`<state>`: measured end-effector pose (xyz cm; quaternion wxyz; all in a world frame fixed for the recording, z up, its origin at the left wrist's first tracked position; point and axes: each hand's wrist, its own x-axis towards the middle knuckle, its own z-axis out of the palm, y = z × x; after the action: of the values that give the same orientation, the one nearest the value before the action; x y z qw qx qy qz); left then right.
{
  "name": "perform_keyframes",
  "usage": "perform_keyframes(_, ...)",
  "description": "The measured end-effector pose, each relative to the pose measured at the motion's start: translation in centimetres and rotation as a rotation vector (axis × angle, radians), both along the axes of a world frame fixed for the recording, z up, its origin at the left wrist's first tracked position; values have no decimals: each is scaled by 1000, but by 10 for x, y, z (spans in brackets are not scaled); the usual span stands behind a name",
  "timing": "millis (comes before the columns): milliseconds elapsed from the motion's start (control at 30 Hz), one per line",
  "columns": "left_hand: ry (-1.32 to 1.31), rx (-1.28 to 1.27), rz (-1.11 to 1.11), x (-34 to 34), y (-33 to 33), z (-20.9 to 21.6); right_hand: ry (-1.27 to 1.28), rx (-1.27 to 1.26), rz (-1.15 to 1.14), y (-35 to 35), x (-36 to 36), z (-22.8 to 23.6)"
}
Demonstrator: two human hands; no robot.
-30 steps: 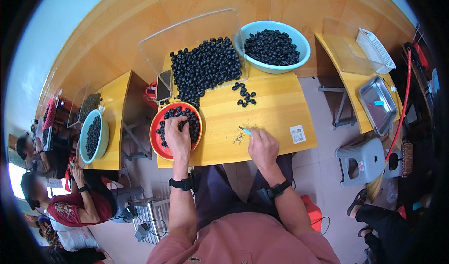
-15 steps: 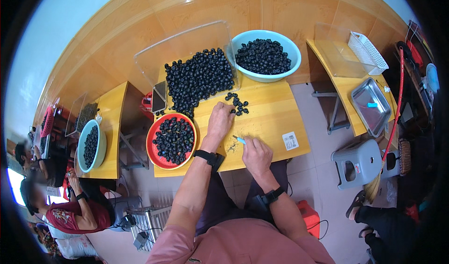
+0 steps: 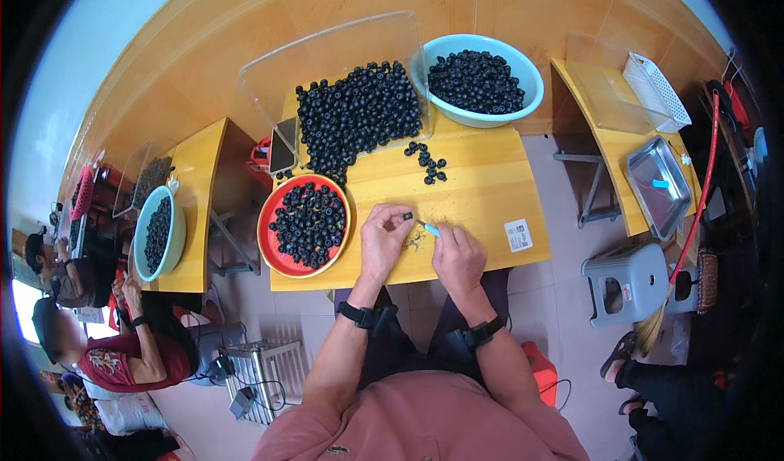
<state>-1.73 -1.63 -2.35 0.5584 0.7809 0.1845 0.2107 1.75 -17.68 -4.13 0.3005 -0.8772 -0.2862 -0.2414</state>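
Note:
My left hand [image 3: 384,239] pinches a small black round part [image 3: 407,216] between thumb and fingertips, above the near half of the yellow table [image 3: 482,183]. Close on its right, my right hand [image 3: 459,258] grips a slim tool with a light-blue handle [image 3: 430,230]. The tool's thin tip points at the part; whether they touch I cannot tell. Dark scraps [image 3: 416,239] lie beneath the hands. Left of my left hand, a red round tray [image 3: 265,253] holds many similar parts. A small loose group of black parts [image 3: 426,161] lies beyond my hands.
A clear bin [image 3: 335,40] with a large heap of parts stands at the back, beside a light-blue basin [image 3: 535,93] of more. A phone [image 3: 283,145] leans left of the bin. Right is another table with a metal tray [image 3: 641,195]. At left a co-worker [image 3: 135,359] sits.
My left hand has drawn back from the loose group toward me, bringing one black part up to the tool in my right hand. The view has shifted slightly.

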Motion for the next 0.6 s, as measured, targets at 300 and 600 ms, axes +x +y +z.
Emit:
perform_keyframes(300,-64,28,5,-16,-11,-13,-30,-45,47,3,-1,-1)
perform_keyframes(600,-95,102,-20,-16,-12,-12,-49,-78,60,4,-2,5)
